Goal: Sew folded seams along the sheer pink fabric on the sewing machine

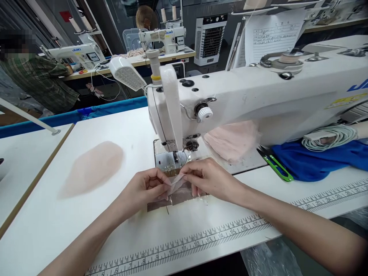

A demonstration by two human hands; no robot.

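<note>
Between my two hands is a small piece of thin, sheer pale fabric [176,184], pinched just in front of the needle area of a white sewing machine [244,88]. My left hand [151,186] grips its left end between thumb and fingers. On its right end, my right hand [205,177] pinches with thumb and forefinger. The presser foot [175,156] stands right behind the fabric, over the metal plate. A sheer pink fabric piece [93,166] lies flat to the left. More pink sheer fabric [232,140] is piled under the machine arm.
Green-handled thread snips [277,166] lie at the right beside blue cloth [319,161] and a coil of pale cord [330,137]. A printed ruler [198,245] runs along the table's front edge. Across the room a person in a plaid shirt [34,78] sits at another machine.
</note>
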